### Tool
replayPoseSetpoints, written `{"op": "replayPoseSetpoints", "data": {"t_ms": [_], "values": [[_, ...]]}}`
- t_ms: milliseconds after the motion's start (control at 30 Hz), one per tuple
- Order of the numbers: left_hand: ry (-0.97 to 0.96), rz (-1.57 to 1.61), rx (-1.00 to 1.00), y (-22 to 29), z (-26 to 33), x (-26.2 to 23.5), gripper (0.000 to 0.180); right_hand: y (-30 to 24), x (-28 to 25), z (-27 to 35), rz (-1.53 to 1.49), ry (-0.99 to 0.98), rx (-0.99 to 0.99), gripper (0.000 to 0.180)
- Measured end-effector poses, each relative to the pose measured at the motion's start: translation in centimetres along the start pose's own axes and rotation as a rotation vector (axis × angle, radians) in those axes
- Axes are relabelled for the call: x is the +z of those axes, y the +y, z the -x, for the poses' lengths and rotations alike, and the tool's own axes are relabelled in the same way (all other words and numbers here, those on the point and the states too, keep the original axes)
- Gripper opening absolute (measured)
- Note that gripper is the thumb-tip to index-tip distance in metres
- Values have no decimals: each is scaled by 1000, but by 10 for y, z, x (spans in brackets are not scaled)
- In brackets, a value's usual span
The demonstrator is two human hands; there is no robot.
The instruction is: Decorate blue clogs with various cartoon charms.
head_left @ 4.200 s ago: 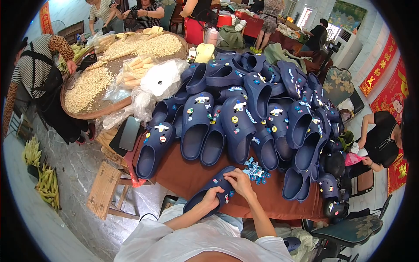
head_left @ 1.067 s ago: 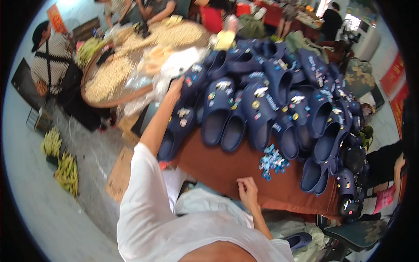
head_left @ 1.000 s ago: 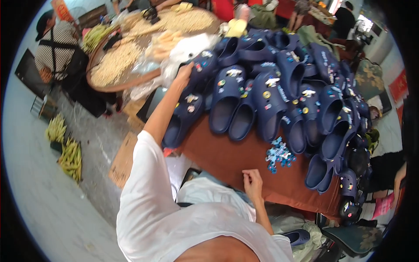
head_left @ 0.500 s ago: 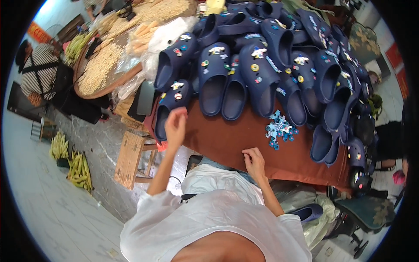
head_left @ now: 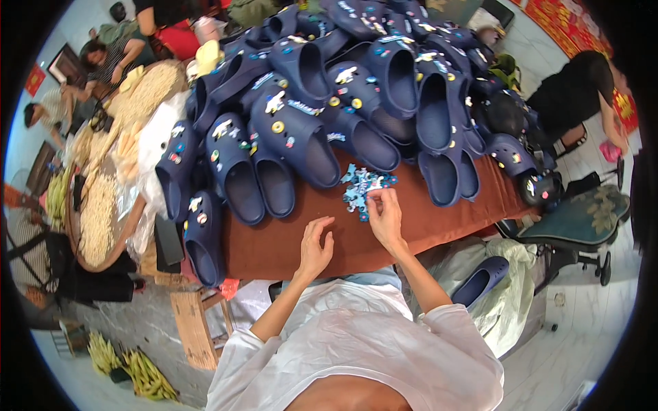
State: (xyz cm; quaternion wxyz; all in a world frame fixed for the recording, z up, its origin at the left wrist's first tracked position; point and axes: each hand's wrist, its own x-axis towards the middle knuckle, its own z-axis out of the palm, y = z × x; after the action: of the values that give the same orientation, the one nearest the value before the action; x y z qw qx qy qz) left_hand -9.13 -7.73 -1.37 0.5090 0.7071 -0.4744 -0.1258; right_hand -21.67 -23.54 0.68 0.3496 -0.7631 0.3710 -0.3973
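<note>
A small pile of blue and white shoe charms [head_left: 358, 192] lies on the brown cloth [head_left: 274, 250] before me. My right hand [head_left: 386, 220] reaches into its near edge, fingers bent together at the tips; what they pinch is too small to make out. Left of it, my left hand [head_left: 316, 250] hovers over the cloth with fingers apart and nothing in them. Beyond both hands, navy clogs [head_left: 295, 140] with colourful charms on their uppers are heaped high. One such clog [head_left: 203, 236] stands by the table's left edge.
A wooden stool [head_left: 194, 329] stands at the lower left, near a round tray rim [head_left: 127, 236] holding pale kernels. At right are an office chair [head_left: 582, 218] and a bent-over person [head_left: 576, 96]. A loose clog [head_left: 481, 279] rests on a pale plastic sack [head_left: 510, 312].
My left hand has come away from the clog at the left and opened nearer my right hand. The right hand has moved onto the charm pile. My view has turned rightward.
</note>
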Motion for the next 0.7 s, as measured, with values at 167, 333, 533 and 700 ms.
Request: {"op": "replayPoseSetpoints", "data": {"t_ms": [167, 333, 533, 700], "values": [[-187, -59, 138, -35, 2, 23, 34, -97, -2, 6, -444, -459, -52, 22], [-365, -123, 369, -43, -2, 39, 34, -203, 25, 56, -784, -1078, -551, 31], [-402, -231, 445, -41, -14, 46, 36, -265, 25, 82, -983, -1099, -583, 24], [-406, -234, 453, -44, -15, 45, 40, -274, 20, 89, -1068, -955, -449, 18]]}}
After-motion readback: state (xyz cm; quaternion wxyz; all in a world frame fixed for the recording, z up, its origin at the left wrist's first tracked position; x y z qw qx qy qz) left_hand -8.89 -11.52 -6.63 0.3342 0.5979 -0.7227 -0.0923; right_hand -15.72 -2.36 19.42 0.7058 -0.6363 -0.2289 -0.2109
